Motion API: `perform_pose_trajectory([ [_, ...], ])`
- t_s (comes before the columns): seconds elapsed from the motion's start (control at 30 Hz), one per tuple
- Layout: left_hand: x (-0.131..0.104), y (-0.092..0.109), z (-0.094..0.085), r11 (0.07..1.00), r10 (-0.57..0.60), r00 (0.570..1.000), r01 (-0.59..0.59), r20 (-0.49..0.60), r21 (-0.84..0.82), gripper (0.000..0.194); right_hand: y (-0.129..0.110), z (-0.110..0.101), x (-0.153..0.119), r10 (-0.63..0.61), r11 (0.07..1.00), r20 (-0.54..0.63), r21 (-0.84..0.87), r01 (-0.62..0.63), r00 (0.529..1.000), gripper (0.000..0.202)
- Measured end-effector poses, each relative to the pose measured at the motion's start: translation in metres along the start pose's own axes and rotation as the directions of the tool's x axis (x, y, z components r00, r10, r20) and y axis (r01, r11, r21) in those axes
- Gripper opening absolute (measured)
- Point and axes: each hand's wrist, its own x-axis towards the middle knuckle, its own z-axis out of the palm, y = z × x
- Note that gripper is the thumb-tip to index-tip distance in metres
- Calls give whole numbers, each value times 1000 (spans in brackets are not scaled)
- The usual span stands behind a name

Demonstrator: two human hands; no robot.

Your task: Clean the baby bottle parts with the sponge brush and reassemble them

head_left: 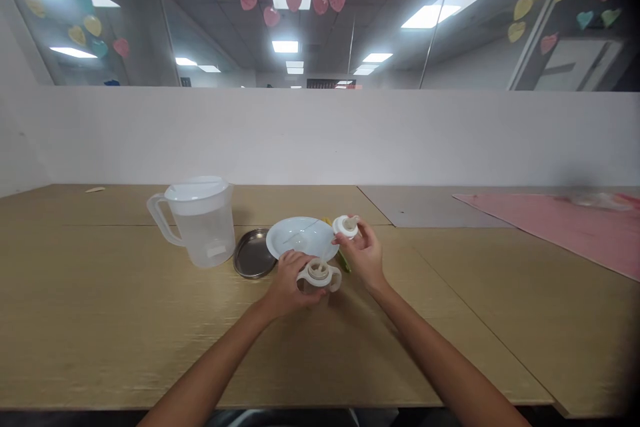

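My left hand (291,285) is wrapped round a baby bottle (319,275) with white side handles; its round mouth faces up, uncovered. Up and to the right, my right hand (364,252) grips a white bottle cap (346,226) with a pale teat on it, held apart from the bottle. Just behind the hands stands a white bowl (295,232), with a thin clear line or stick across it that I cannot make out. Something green and yellow (345,261) shows partly beside the bowl, mostly hidden by my right hand.
To the left stands a clear plastic pitcher (207,227) with a lid and handle. A round metal dish (254,253) sits between pitcher and bowl. At the right a pink cloth (545,220) covers part of the wooden table (125,320). A white wall (320,137) rises behind.
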Motion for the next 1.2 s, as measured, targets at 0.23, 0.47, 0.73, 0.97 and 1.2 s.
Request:
perform_pose_trajectory([
  [0.23, 0, -1, 0, 999, 4, 1000, -3, -12, 37, 47, -12, -3, 7, -50, 998, -52, -32, 49, 997, 41],
  [0.47, 0, -2, 1, 1000, -3, 1000, 3, -13, 27, 47, -15, -4, 9, -137, 985, -78, -115, 128, 988, 51],
  [0.73, 0, 1, -1, 1000, -1, 1000, 2, -9, 8, 47, -11, -9, 13, -100, 991, -130, -100, 87, 986, 49],
  [0.97, 0, 1, -2, 1000, -1, 1000, 1, 0, 12, 47, 10, -15, 16, -68, 990, -88, -130, 57, 994, 51],
  [1.2, 0, 2, -3, 1000, 15, 1000, -16, -8, -20, 46, 32, -16, 3, -53, 954, 125, -287, 87, 991, 47],
])
